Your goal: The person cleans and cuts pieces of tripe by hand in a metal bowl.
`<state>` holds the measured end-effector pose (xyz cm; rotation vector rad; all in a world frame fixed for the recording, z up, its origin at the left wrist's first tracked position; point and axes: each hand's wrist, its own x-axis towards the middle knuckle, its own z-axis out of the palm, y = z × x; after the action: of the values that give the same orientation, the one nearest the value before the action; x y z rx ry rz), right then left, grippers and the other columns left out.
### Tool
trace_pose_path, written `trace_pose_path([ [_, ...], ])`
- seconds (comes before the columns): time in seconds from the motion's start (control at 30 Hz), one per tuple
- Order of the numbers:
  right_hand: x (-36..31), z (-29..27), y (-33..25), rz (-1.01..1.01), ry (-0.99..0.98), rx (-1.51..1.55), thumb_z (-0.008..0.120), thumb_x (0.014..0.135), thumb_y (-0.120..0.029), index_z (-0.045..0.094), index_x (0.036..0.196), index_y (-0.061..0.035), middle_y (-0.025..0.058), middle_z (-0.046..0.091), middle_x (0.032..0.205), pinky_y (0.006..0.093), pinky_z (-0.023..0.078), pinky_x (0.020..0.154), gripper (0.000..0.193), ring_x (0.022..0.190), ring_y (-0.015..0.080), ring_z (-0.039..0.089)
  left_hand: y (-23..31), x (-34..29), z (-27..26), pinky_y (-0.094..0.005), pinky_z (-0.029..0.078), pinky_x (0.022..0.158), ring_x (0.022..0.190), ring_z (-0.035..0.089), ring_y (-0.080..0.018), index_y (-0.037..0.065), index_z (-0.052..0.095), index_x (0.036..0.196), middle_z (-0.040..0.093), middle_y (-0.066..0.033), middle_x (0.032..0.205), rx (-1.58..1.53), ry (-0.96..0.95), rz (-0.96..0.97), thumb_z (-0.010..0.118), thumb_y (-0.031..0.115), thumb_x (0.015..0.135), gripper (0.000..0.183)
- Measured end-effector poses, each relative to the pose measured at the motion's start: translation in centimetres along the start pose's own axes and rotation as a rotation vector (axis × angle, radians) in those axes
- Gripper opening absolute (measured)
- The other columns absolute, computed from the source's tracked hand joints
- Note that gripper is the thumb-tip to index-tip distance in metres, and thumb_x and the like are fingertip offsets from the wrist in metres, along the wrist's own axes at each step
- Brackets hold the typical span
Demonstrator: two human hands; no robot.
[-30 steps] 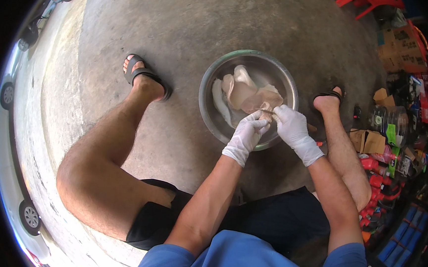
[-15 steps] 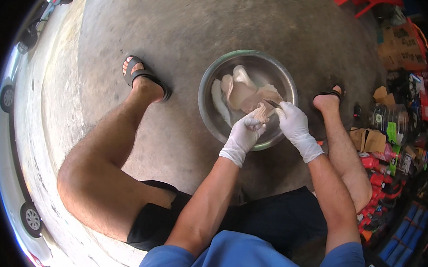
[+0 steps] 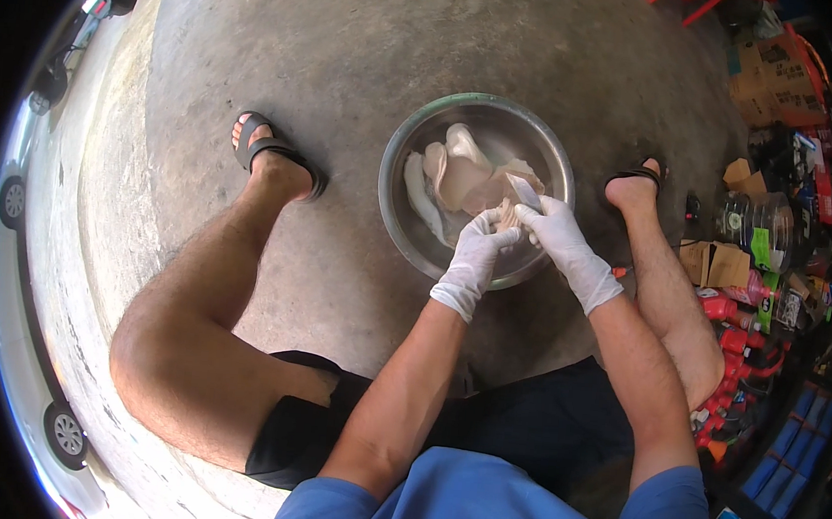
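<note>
Pale ruffled piece (image 3: 508, 214) pinched at our left hand's (image 3: 480, 245) fingertips, over the basin. Our right hand (image 3: 564, 236) grips a small knife (image 3: 524, 192), blade angled up and leftward beyond its fingers. We judge this knife work on the piece; next calls for a firm pinch, edge clear of gloves. Beyond our fingertips: larger pale pieces (image 3: 460, 176) in the metal basin (image 3: 392, 210).

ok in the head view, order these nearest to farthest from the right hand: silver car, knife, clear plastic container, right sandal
1. Knife, held in the right hand
2. Right sandal, ahead and to the right
3. Clear plastic container, farther right
4. Silver car, at the far left
</note>
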<state>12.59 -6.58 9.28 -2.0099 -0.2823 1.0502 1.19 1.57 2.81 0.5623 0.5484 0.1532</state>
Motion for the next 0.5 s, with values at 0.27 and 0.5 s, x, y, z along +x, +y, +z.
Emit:
trace_pose_path([
  [0.27, -2.0, -0.4, 0.0, -0.684, 0.159, -0.871, 0.056, 0.087, -0.017, 0.056, 0.095, -0.0063, 0.0141, 0.063, 0.086, 0.0467, 0.049, 0.066, 0.013, 0.078, 0.0354, 0.062, 0.3, -0.1, -1.3, -0.0209, 0.044, 0.064, 0.072, 0.059, -0.0105, 0.0, 0.058, 0.111, 0.065, -0.003, 0.092, -0.072, 0.058, -0.01, 0.065, -0.003, 0.081, 0.031],
  [0.5, -1.5, -1.5, 0.7, -0.679, 0.252, -0.976, 0.057, 0.084, -0.014, 0.058, 0.092, -0.0084, 0.011, 0.062, 0.085, 0.0446, 0.05, 0.068, 0.01, 0.081, 0.0318, 0.063, 0.4, -0.3, 0.1, -0.0215, 0.047, 0.067, 0.079, 0.062, -0.0115, 0.0, 0.062, 0.108, 0.066, -0.0035, 0.093, -0.139, 0.094, -0.135, 0.063, -0.004, 0.082, 0.026],
])
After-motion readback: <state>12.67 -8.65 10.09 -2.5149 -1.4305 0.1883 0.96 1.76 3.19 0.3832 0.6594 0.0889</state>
